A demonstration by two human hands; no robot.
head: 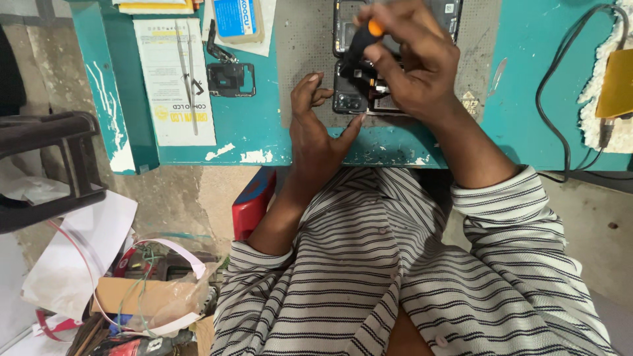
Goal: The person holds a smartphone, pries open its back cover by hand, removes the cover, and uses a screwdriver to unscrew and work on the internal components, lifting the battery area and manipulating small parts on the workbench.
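Note:
An opened smartphone [347,99] with its back cover off lies on a grey work mat [300,53] on a teal table. My right hand [415,62] grips a small black screwdriver with an orange cap [364,41], its tip down on the phone's inner parts. Resting on the mat at the phone's left edge, my left hand [316,128] steadies it, fingers bent against the phone and thumb stretched along its near side.
A black phone frame part [231,79] and tweezers on a white paper packet [173,79] lie at the left of the table [527,59]. A black cable [557,99] and a yellow object [618,82] are at right. Cluttered boxes and wires sit on the floor at left.

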